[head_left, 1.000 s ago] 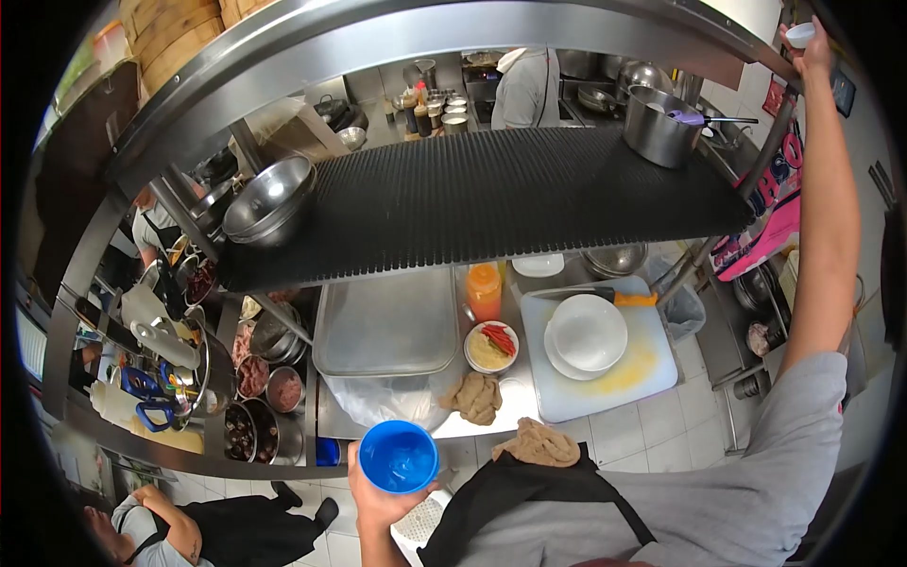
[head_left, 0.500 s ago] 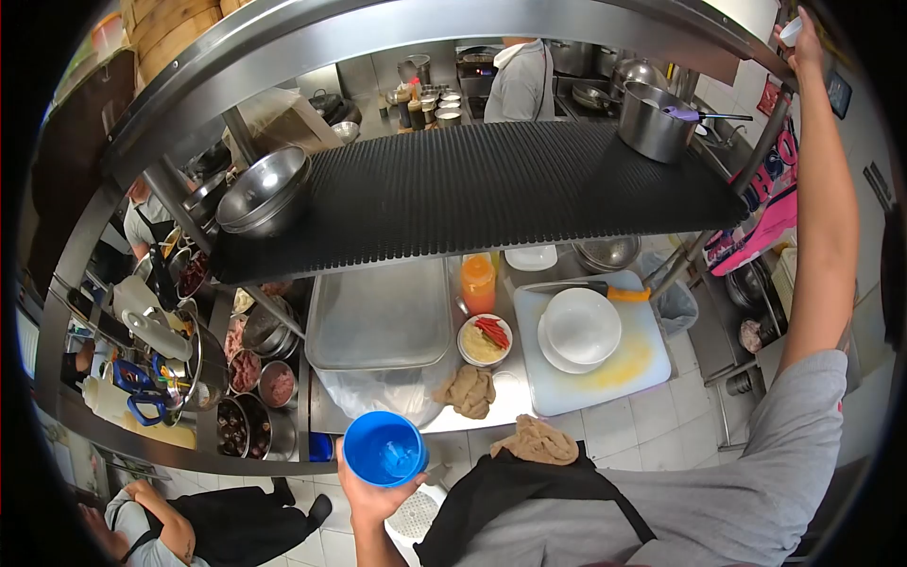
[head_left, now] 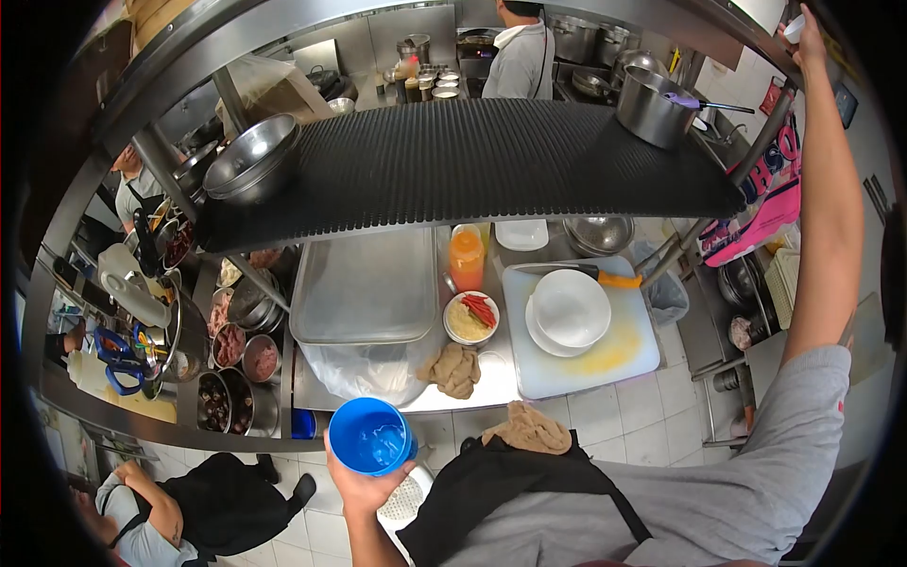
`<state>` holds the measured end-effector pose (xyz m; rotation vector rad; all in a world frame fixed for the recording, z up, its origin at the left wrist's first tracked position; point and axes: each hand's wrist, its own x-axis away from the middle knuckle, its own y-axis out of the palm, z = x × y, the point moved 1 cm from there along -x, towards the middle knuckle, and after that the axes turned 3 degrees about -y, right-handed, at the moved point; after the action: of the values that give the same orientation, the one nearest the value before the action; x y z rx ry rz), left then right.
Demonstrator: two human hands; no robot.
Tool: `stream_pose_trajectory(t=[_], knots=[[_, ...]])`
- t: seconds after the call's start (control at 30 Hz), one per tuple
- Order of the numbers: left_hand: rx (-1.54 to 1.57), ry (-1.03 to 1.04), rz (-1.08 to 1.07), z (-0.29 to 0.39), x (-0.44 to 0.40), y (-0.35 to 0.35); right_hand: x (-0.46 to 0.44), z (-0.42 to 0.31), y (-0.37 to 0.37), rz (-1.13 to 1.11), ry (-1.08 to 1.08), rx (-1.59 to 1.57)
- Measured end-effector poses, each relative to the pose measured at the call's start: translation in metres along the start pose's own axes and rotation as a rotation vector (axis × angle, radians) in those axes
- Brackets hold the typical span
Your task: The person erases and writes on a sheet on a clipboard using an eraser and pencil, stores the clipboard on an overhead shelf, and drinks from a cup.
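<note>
Blue cup in your left hand (head_left: 363, 491), small white dish (head_left: 795, 28) in your raised right hand (head_left: 811, 42).
Your left hand is wrapped around the blue cup (head_left: 370, 438), its mouth facing up; it looks like light, rather stiff plastic, and the smooth wall could become slippery if wet. Whether the shine inside is liquid, I cannot tell, so better you hold it around the wall, below the rim, and keep it level. Your right hand, high and far from the left, grips the dish, partly covered by fingers; it is probably light, maybe fragile, so its edge seems a good hold. Beyond your left hand, a brown cloth (head_left: 453, 370) lies on the desk (head_left: 493, 376).
</note>
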<state>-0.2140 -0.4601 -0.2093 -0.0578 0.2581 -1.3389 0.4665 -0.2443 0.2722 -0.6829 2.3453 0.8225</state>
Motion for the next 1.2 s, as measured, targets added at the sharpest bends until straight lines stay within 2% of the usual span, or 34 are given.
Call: stream_pose_trajectory(t=[0.03,0.17,0.4,0.5,0.6,0.7,0.8,1.0,1.1,1.2], knots=[[0.019,-0.005,0.033,0.002,0.002,0.001,-0.002,0.0,0.0,0.001,0.012,-0.008],[-0.21,0.092,-0.104,0.001,0.003,-0.002,-0.014,0.002,-0.001,0.013,0.063,-0.043],[-0.137,0.067,-0.056,-0.006,0.003,0.004,0.017,-0.003,0.003,-0.006,-0.083,-0.041],[-0.148,0.072,-0.141,0.004,0.002,0.004,0.018,-0.005,0.0,-0.03,-0.052,-0.017],[-0.089,0.064,-0.073,0.005,0.002,0.006,0.004,-0.003,-0.003,-0.062,-0.021,0.014],[-0.053,0.026,-0.082,-0.004,0.003,0.005,0.007,-0.006,-0.003,0.005,-0.003,0.0],[-0.154,0.108,-0.216,-0.003,0.002,-0.002,0.004,-0.005,-0.003,0.003,0.002,0.002],[0.024,-0.001,-0.09,0.01,0.005,0.009,-0.023,0.006,-0.01,-0.051,-0.003,-0.001],[-0.171,0.122,-0.235,0.012,0.004,0.003,-0.013,0.001,-0.008,-0.025,0.028,-0.041],[-0.142,0.139,-0.22,0.009,0.004,0.001,0.009,-0.006,-0.004,-0.013,-0.015,-0.038]])
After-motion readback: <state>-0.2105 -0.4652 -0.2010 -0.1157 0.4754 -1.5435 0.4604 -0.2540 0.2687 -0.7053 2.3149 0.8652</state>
